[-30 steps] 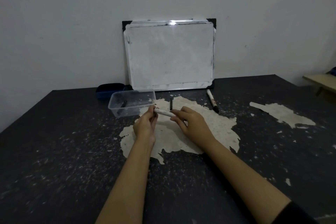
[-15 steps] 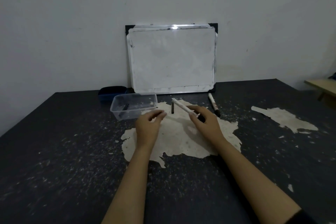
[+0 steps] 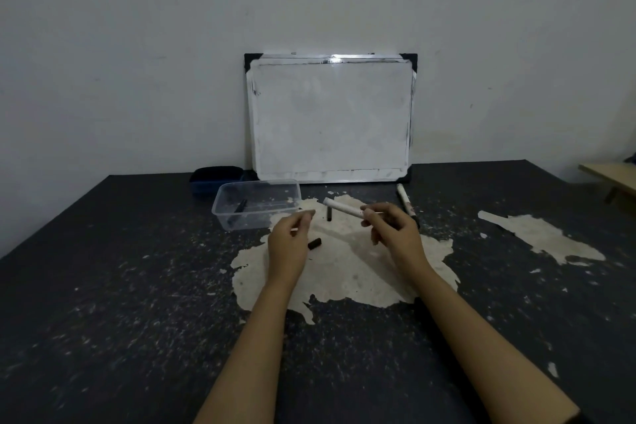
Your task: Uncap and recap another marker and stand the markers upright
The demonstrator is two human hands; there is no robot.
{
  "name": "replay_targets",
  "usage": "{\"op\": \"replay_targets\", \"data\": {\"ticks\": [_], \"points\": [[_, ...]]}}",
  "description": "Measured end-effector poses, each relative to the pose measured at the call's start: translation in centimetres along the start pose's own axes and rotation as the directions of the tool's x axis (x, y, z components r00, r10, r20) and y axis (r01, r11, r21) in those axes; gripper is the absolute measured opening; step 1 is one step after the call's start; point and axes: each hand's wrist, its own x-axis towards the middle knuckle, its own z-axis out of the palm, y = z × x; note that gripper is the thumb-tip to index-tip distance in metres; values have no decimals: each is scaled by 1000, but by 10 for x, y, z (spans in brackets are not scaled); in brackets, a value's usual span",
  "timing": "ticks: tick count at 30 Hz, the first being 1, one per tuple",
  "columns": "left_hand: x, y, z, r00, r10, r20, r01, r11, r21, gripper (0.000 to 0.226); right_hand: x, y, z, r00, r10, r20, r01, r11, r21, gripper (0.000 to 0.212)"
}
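My right hand grips a white marker by its near end, and the barrel points up and left above the table. My left hand hovers a little to the left with loosely curled fingers and holds nothing. A short black cap lies on the pale patch of the table right beside my left hand. Another small black piece lies between my hands, just beyond them.
A clear plastic container with a dark piece inside stands left of my hands. A second marker lies to the right. A whiteboard leans on the wall, with a dark blue box to its left. The dark table is scuffed.
Both hands held the marker together a second ago. They have drawn apart, the right hand keeping the marker. A black cap now lies on the table by my left hand.
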Motion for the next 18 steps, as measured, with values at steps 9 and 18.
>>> {"op": "replay_targets", "data": {"ticks": [9,18], "points": [[-4,24,0,694,-393,603,714,482,-508,30,-3,-20,4,929,-365,-60,349,919,-183,20],[-6,25,0,588,-361,724,791,444,-421,26,2,-22,-1,941,-286,-183,269,957,-110,39]]}}
